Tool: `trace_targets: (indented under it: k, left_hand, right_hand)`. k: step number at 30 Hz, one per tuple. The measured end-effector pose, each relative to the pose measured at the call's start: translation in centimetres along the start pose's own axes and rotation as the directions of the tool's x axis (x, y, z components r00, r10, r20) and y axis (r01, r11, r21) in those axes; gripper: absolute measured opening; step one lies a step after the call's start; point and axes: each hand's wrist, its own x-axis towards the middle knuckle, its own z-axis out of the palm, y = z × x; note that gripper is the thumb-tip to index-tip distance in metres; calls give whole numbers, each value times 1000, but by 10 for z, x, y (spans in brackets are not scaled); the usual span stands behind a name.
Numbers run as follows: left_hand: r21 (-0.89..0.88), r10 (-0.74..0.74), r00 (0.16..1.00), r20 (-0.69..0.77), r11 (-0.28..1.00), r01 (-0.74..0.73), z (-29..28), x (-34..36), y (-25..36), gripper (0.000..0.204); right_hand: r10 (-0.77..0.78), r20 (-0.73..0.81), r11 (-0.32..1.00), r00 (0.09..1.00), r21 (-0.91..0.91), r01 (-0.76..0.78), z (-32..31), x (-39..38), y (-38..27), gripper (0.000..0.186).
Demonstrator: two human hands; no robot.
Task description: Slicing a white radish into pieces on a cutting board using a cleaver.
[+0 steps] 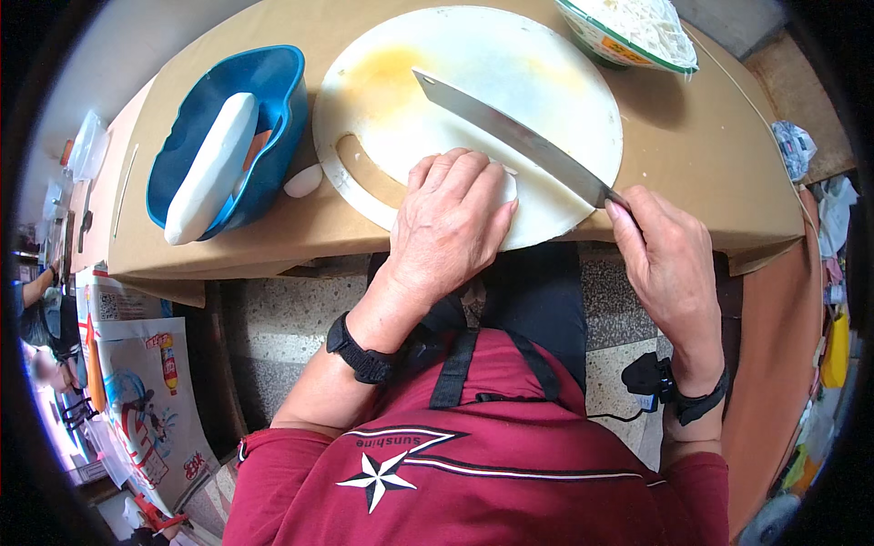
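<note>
My right hand (pixel 665 259) is closed round the handle of a broad kitchen knife (pixel 519 136), whose blade slants up and left across the round white cutting board (pixel 546 64). On the board's near side, my left hand (pixel 451 205) presses down with bent fingers over a white radish piece (pixel 509 187). Most of that piece is hidden under the hand; its end shows beside the thumb. The blade lies to the right of my left hand, a little apart from it.
A blue basin (pixel 289 146) at the left holds a long peeled white radish (pixel 214 168). A small white offcut (pixel 303 181) lies between basin and board. At the far right stands a bowl (pixel 596 38) heaped with white shreds (pixel 646 27). Brown covering (pixel 701 182) lies over the table.
</note>
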Motion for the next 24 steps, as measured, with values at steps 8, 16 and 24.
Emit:
trace_targets:
  k: [8,16,24]
  left_hand:
    - [16,0,999,41,1000,0,1,-1,-1,36]
    - [44,15,995,95,999,-19,-2,-2,1,37]
    - [84,37,995,95,995,-45,-4,0,3,41]
  right_hand:
    - [11,32,998,999,56,-13,0,3,-4,15]
    - [34,35,998,999,51,-36,-3,3,-7,14]
    - [46,50,998,998,30,-48,-5,0,-7,15]
